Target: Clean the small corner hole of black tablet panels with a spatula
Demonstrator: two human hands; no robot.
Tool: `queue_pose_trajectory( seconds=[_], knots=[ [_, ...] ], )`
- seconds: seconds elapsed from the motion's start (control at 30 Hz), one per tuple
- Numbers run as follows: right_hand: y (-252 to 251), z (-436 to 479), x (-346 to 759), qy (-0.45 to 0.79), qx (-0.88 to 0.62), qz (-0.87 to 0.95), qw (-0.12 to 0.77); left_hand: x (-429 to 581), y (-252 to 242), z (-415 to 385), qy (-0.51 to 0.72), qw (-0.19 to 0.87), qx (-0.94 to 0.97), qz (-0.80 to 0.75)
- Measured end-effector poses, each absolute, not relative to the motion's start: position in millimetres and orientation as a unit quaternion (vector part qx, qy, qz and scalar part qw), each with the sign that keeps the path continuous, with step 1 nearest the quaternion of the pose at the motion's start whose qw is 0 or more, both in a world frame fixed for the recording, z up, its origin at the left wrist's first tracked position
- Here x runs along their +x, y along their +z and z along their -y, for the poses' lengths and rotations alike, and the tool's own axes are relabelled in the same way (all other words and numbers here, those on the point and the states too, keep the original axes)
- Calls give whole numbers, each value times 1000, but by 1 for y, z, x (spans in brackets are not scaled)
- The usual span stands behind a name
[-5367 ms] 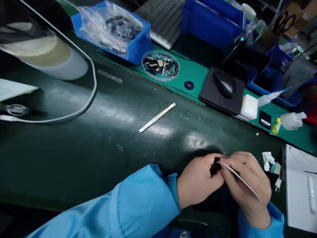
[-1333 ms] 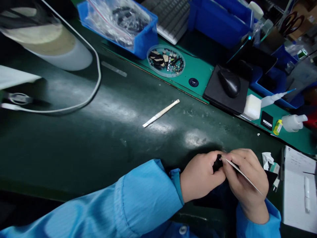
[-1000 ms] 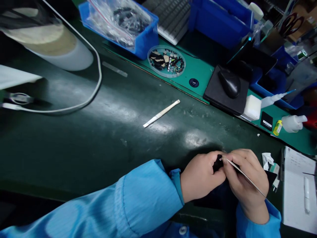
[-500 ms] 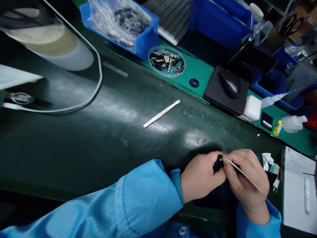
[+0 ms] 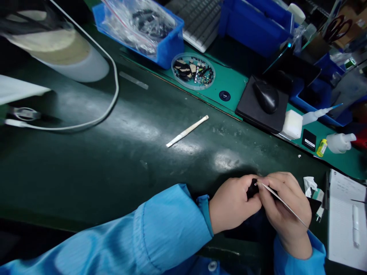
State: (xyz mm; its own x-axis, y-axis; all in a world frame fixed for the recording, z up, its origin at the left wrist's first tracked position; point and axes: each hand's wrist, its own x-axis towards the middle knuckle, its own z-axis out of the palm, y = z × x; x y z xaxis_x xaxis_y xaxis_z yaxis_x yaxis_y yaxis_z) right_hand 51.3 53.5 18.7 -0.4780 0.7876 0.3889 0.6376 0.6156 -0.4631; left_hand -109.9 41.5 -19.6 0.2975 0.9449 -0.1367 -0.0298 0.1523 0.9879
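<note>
the left hand (image 5: 233, 206) is curling closed around a small black part (image 5: 252, 189), pinching it between thumb and fingertips just above the dark green belt (image 5: 114, 164), seemingly to be steadying it and turning it up toward the eyes. the right hand (image 5: 283, 214) is gripping a thin white probe (image 5: 282, 204) like a pen, fingers closed low on the shaft. its tip is meeting the part where the two hands are touching, and that short grip is probably giving finer control. just beside the right hand, a crumpled tissue (image 5: 309, 184) and a notebook (image 5: 344, 217) are lying within easy reach. farther out, a white stick (image 5: 187, 131) is resting alone on the belt, and a round dish (image 5: 192, 71) of small pieces is sitting beyond the belt's far edge.
</note>
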Motion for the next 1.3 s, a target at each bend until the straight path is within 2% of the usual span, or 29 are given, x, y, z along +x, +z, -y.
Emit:
queue_pose_trajectory(
  seconds=[1.13, 1.3],
  knots=[
    [26, -50, 49, 182, -422, 823, 335, -113, -13, -43, 400, 634, 504, -428],
    [29, -48, 52, 178, -425, 810, 362, -112, -14, -43, 408, 636, 494, -430]
  ],
)
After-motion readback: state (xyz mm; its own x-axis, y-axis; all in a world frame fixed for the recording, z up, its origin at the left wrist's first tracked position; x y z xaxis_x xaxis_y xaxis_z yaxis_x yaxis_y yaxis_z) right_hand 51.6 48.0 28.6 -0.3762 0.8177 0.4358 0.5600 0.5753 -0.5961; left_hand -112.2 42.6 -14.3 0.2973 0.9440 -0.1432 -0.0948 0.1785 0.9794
